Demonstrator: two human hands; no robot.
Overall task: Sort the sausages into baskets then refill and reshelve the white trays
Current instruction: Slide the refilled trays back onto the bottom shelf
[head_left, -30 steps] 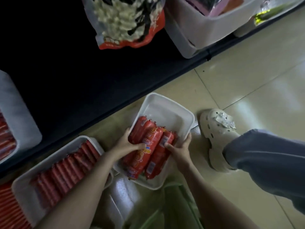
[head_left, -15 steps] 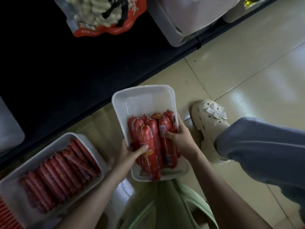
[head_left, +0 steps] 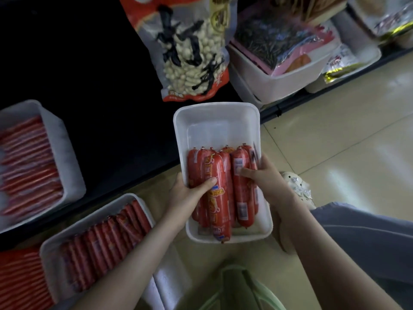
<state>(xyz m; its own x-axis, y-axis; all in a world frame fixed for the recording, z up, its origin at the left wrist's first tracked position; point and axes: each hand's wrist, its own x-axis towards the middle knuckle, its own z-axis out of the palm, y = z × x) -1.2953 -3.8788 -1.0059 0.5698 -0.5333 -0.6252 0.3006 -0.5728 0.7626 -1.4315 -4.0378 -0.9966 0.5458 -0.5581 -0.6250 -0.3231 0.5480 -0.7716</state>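
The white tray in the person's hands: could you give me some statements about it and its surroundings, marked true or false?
1. The left hand and the right hand both grip the white tray. True.
2. The sausages fill the whole tray. False: they lie in its near part, and the far end is bare.
3. A snack bag stands beyond the tray. True.
4. No other tray holds sausages. False: a second tray and a third tray, both on the left, hold sausages too.
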